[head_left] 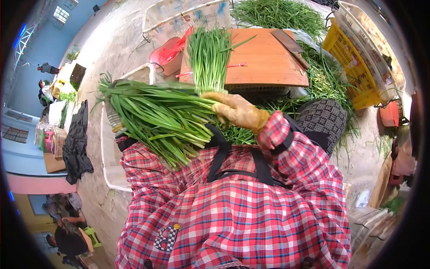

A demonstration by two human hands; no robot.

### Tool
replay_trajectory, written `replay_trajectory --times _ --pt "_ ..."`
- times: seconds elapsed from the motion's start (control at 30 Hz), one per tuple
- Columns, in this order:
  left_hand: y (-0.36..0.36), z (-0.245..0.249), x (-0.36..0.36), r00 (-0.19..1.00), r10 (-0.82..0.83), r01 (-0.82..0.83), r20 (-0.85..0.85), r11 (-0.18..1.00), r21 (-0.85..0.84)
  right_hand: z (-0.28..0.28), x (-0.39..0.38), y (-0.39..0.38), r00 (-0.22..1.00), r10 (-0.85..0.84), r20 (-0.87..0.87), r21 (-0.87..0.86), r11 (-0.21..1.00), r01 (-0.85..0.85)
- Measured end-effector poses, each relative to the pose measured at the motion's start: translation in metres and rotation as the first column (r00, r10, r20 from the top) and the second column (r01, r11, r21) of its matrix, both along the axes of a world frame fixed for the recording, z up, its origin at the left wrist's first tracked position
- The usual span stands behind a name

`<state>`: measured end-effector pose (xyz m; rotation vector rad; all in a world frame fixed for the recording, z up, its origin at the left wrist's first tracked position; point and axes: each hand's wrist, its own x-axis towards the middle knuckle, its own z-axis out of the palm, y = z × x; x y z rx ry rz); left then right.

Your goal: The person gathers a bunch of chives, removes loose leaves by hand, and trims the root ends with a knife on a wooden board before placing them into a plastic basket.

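My right hand (pixel 239 110), in a yellowish glove, grips the thin ends of some long green stalks at the right side of a large leafy bunch (pixel 152 110). The bunch lies across my left forearm and lap. Its leaves hide my left hand, so its fingers cannot be made out. Just beyond my right hand, a smaller bunch of greens (pixel 208 58) lies upright in view on an orange-brown board (pixel 255 54), with a red tie (pixel 235 65) showing at its sides. A wide-bladed knife (pixel 291 47) rests at the board's right edge.
A red plastic bag (pixel 168 56) is left of the board. White crates (pixel 188 20) stand behind and at the left (pixel 112 157). Loose greens (pixel 277 15) lie behind and right of the board, near a yellow crate (pixel 351 67). Other people (pixel 69 237) are at far left.
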<state>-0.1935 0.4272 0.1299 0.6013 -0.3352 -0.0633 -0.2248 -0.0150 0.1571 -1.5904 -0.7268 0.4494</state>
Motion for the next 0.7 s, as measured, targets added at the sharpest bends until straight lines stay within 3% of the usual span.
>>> replay_trajectory --times 0.03,0.07,0.13,0.17,0.27,0.3,0.37,0.4,0.47,0.53,0.57,0.6,0.63,0.67,0.7 --pt "-0.023 0.026 -0.008 0.966 -0.244 0.241 -0.085 0.97 -0.037 -0.001 -0.001 -0.006 0.998 0.011 -0.061 -0.001 1.0 -0.011" --pt "-0.031 0.027 -0.012 0.965 -0.248 0.245 -0.086 0.968 -0.045 -0.002 -0.002 -0.012 0.992 0.019 -0.121 -0.003 1.0 -0.02" --pt "-0.043 0.023 -0.018 0.974 0.173 -0.148 -0.144 0.974 0.172 -0.011 0.004 -0.023 0.963 -0.023 -0.267 -0.011 1.0 0.021" --pt "-0.055 0.034 -0.024 0.962 0.231 -0.184 -0.145 0.941 0.283 -0.019 0.011 -0.026 0.963 -0.054 -0.263 -0.018 0.999 0.051" --pt "-0.063 0.04 -0.025 0.903 0.362 -0.273 -0.233 0.9 0.34 -0.029 0.027 -0.032 0.919 -0.148 -0.365 0.05 0.983 0.178" --pt "-0.058 0.035 -0.023 0.86 0.453 -0.344 -0.235 0.854 0.39 -0.03 0.034 -0.035 0.922 -0.233 -0.308 -0.041 0.972 0.231" --pt "-0.052 0.029 -0.023 0.805 0.509 -0.382 -0.305 0.838 0.39 -0.043 0.043 -0.038 0.918 -0.213 -0.334 -0.005 0.975 0.224" --pt "-0.046 0.023 -0.023 0.74 0.558 -0.418 -0.376 0.819 0.393 -0.05 0.048 -0.04 0.913 -0.192 -0.361 0.03 0.976 0.217" --pt "0.006 -0.033 -0.023 0.797 0.519 -0.378 -0.309 0.827 0.416 -0.041 0.04 -0.052 0.93 -0.184 -0.319 -0.001 0.981 0.194" --pt "0.048 -0.081 -0.028 0.662 0.741 -0.495 -0.112 0.545 0.677 -0.03 0.032 -0.075 0.904 -0.136 -0.406 0.003 0.989 0.15" --pt "0.026 -0.055 -0.033 0.639 0.608 -0.374 -0.472 0.781 0.499 -0.039 0.034 -0.091 0.921 -0.104 -0.375 -0.095 0.993 0.073" --pt "0.026 -0.059 -0.036 0.631 0.611 -0.378 -0.478 0.781 0.498 -0.048 0.035 -0.111 0.935 -0.067 -0.347 -0.193 0.981 -0.002" --pt "0.028 -0.065 -0.039 0.592 0.626 -0.406 -0.507 0.776 0.483 -0.061 0.035 -0.128 0.954 -0.096 -0.285 -0.43 0.902 -0.038" --pt "0.025 -0.067 -0.043 0.553 0.638 -0.431 -0.536 0.77 0.471 -0.066 0.03 -0.134 0.97 -0.109 -0.216 -0.64 0.766 -0.057" --pt "0.016 -0.062 -0.052 0.564 0.63 -0.402 -0.534 0.774 0.489 -0.07 0.023 -0.146 0.999 0.033 -0.025 -0.831 0.555 -0.039"
